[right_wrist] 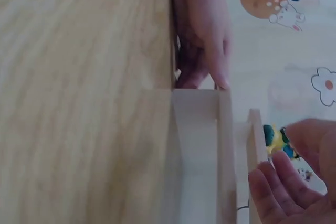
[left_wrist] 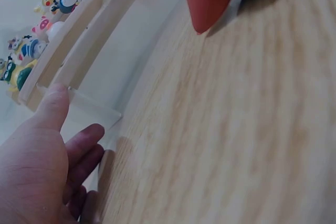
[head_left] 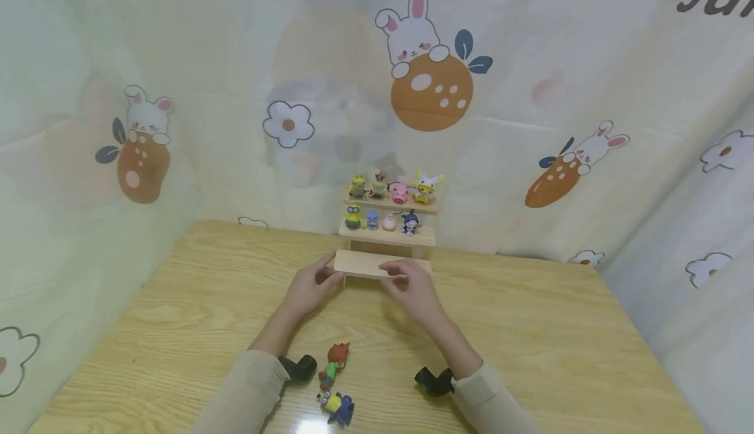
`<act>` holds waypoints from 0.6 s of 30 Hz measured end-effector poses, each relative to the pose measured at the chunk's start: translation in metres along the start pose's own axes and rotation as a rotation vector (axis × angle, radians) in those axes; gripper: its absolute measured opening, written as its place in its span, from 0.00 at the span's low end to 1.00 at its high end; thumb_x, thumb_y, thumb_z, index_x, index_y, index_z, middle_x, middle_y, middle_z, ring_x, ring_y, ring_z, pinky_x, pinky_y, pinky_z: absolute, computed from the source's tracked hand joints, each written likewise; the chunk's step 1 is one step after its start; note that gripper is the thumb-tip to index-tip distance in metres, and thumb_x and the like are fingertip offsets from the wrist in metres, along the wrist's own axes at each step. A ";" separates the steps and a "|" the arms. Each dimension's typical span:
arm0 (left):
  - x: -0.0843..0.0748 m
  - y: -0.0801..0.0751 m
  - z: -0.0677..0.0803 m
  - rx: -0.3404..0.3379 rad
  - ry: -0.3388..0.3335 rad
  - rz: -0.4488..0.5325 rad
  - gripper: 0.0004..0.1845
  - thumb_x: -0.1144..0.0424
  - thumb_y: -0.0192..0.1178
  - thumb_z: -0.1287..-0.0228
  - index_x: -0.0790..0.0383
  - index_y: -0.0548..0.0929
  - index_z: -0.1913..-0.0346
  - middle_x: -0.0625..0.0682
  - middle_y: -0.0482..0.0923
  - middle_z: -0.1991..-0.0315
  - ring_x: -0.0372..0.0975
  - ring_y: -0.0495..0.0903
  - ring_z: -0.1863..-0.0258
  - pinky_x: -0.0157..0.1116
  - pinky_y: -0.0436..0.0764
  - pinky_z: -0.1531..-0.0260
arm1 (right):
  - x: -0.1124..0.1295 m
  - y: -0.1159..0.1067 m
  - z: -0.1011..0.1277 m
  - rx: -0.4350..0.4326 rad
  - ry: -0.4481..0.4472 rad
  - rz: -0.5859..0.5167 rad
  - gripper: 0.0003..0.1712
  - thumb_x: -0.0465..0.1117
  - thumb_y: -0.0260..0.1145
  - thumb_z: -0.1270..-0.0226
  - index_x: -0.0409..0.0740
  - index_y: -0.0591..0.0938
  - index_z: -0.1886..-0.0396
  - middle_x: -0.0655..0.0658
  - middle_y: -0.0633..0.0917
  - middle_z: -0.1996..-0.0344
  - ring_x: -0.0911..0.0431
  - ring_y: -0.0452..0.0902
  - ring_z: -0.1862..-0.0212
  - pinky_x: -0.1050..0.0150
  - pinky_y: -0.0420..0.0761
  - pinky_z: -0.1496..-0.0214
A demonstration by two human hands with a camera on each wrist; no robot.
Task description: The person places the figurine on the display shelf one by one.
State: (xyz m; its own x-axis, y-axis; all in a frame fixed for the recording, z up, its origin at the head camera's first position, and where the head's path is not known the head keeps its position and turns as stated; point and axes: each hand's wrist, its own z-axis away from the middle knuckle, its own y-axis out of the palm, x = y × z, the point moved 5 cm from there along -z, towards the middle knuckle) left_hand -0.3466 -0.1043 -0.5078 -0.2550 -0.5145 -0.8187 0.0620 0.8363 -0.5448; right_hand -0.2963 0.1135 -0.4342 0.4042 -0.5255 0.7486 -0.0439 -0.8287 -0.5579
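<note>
A three-step wooden shelf (head_left: 381, 264) stands at the table's far edge. Several small toy figures (head_left: 389, 192) fill its upper two steps; the lowest step is bare. My left hand (head_left: 331, 273) grips the left end of the lowest step, thumb on top and fingers curled below. In the left wrist view the left hand (left_wrist: 73, 116) has its thumb on the shelf's corner (left_wrist: 84, 106). My right hand (head_left: 396, 271) curls its fingers over the right part of the same step. In the right wrist view the right hand (right_wrist: 281, 156) sits beside the shelf boards (right_wrist: 226, 150).
On the wooden table (head_left: 559, 336) near me lie a fox figure (head_left: 334, 361) and a yellow and purple figure (head_left: 337, 406), between my forearms. A curtain printed with rabbits and carrots (head_left: 430, 74) hangs close behind and around the table.
</note>
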 end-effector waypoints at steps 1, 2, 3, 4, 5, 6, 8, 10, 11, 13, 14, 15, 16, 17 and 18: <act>0.001 0.000 0.000 -0.001 -0.003 0.000 0.34 0.43 0.58 0.36 0.51 0.65 0.30 0.50 0.85 0.55 0.45 0.79 0.48 0.49 0.71 0.39 | -0.001 0.003 0.001 0.023 -0.001 0.015 0.14 0.33 0.68 0.40 0.40 0.83 0.54 0.44 0.82 0.56 0.51 0.80 0.53 0.62 0.82 0.50; 0.001 0.001 0.000 -0.001 -0.006 0.001 0.34 0.43 0.57 0.36 0.50 0.65 0.30 0.50 0.85 0.55 0.45 0.79 0.47 0.49 0.71 0.39 | -0.001 0.006 0.003 0.044 -0.006 0.024 0.13 0.32 0.68 0.41 0.41 0.83 0.54 0.45 0.83 0.57 0.52 0.80 0.54 0.63 0.82 0.51; 0.002 0.001 0.001 -0.001 -0.009 -0.001 0.34 0.43 0.57 0.36 0.50 0.65 0.30 0.50 0.85 0.55 0.45 0.79 0.47 0.49 0.70 0.38 | -0.001 0.009 0.004 0.064 -0.007 0.029 0.13 0.32 0.68 0.41 0.41 0.83 0.55 0.45 0.83 0.58 0.53 0.80 0.55 0.64 0.82 0.51; 0.002 0.000 0.000 0.001 -0.012 0.000 0.34 0.42 0.57 0.37 0.49 0.65 0.30 0.50 0.85 0.55 0.45 0.79 0.47 0.49 0.70 0.38 | -0.001 0.011 0.004 0.081 -0.009 0.034 0.13 0.32 0.68 0.42 0.40 0.83 0.55 0.45 0.83 0.59 0.53 0.80 0.55 0.65 0.82 0.52; 0.002 0.000 0.000 0.003 -0.011 -0.005 0.34 0.42 0.57 0.36 0.49 0.65 0.30 0.50 0.85 0.55 0.46 0.78 0.46 0.49 0.70 0.38 | -0.002 0.013 0.005 0.098 -0.010 0.038 0.14 0.32 0.68 0.42 0.40 0.83 0.55 0.45 0.83 0.59 0.54 0.80 0.56 0.66 0.82 0.53; 0.002 0.000 0.000 0.006 -0.011 -0.006 0.34 0.42 0.57 0.36 0.49 0.65 0.30 0.50 0.85 0.55 0.46 0.78 0.46 0.49 0.70 0.38 | -0.002 0.014 0.006 0.117 -0.015 0.035 0.14 0.31 0.68 0.42 0.39 0.83 0.55 0.44 0.83 0.60 0.53 0.80 0.57 0.66 0.82 0.53; 0.001 0.000 0.000 0.010 -0.007 -0.008 0.35 0.41 0.56 0.37 0.50 0.65 0.30 0.51 0.85 0.55 0.46 0.78 0.45 0.50 0.69 0.37 | -0.002 0.017 0.008 0.165 -0.014 0.025 0.14 0.31 0.67 0.41 0.38 0.82 0.54 0.42 0.83 0.59 0.53 0.81 0.56 0.66 0.82 0.54; 0.001 0.000 0.000 0.013 -0.007 -0.011 0.35 0.40 0.56 0.37 0.50 0.65 0.30 0.51 0.84 0.55 0.46 0.78 0.45 0.50 0.69 0.37 | -0.001 0.021 0.010 0.228 -0.025 0.020 0.14 0.32 0.66 0.39 0.38 0.82 0.53 0.41 0.83 0.58 0.52 0.80 0.55 0.65 0.82 0.53; 0.001 0.000 0.000 0.014 -0.008 -0.013 0.35 0.40 0.56 0.37 0.50 0.65 0.30 0.51 0.84 0.55 0.46 0.77 0.45 0.50 0.68 0.37 | 0.000 0.023 0.011 0.263 -0.037 0.017 0.14 0.32 0.65 0.38 0.37 0.82 0.52 0.40 0.83 0.57 0.52 0.81 0.55 0.64 0.82 0.53; 0.001 0.000 0.000 0.014 -0.007 -0.015 0.35 0.40 0.56 0.37 0.49 0.65 0.30 0.51 0.85 0.55 0.46 0.77 0.44 0.50 0.68 0.36 | 0.001 0.029 0.015 0.343 -0.056 0.018 0.14 0.34 0.64 0.37 0.39 0.81 0.51 0.41 0.83 0.55 0.52 0.80 0.53 0.64 0.82 0.52; 0.001 0.000 0.000 0.014 -0.007 -0.016 0.35 0.40 0.56 0.37 0.49 0.65 0.30 0.51 0.85 0.55 0.46 0.77 0.44 0.49 0.67 0.36 | 0.002 0.032 0.017 0.388 -0.069 0.020 0.15 0.34 0.64 0.36 0.40 0.81 0.50 0.41 0.82 0.55 0.52 0.80 0.52 0.64 0.82 0.51; 0.001 0.000 0.000 0.013 -0.004 -0.013 0.35 0.40 0.56 0.37 0.49 0.65 0.30 0.51 0.85 0.55 0.46 0.77 0.44 0.49 0.68 0.36 | 0.004 0.036 0.019 0.435 -0.082 0.016 0.16 0.35 0.64 0.36 0.41 0.81 0.49 0.42 0.82 0.53 0.52 0.80 0.51 0.64 0.81 0.50; 0.001 0.000 0.000 0.013 -0.001 -0.013 0.35 0.41 0.56 0.37 0.49 0.65 0.30 0.50 0.85 0.55 0.46 0.78 0.44 0.49 0.68 0.36 | 0.005 0.040 0.022 0.483 -0.094 0.017 0.17 0.36 0.65 0.36 0.43 0.80 0.47 0.43 0.82 0.52 0.53 0.79 0.50 0.64 0.81 0.48; 0.001 0.000 0.000 0.011 0.001 -0.011 0.35 0.41 0.56 0.37 0.49 0.65 0.30 0.50 0.85 0.55 0.46 0.78 0.44 0.49 0.68 0.36 | 0.006 0.044 0.024 0.527 -0.111 0.017 0.18 0.36 0.65 0.36 0.43 0.80 0.46 0.44 0.82 0.51 0.53 0.79 0.49 0.64 0.80 0.47; 0.001 0.000 0.000 0.010 0.004 -0.009 0.35 0.42 0.57 0.37 0.49 0.65 0.30 0.50 0.85 0.55 0.46 0.78 0.45 0.49 0.68 0.36 | 0.008 0.048 0.027 0.571 -0.128 0.033 0.19 0.38 0.65 0.36 0.46 0.79 0.45 0.46 0.82 0.50 0.54 0.78 0.48 0.64 0.79 0.46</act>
State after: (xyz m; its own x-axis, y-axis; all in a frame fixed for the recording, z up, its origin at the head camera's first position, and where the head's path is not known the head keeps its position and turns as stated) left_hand -0.3464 -0.1048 -0.5086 -0.2595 -0.5214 -0.8129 0.0688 0.8296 -0.5541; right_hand -0.2705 0.0753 -0.4649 0.5199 -0.4922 0.6982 0.4264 -0.5586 -0.7114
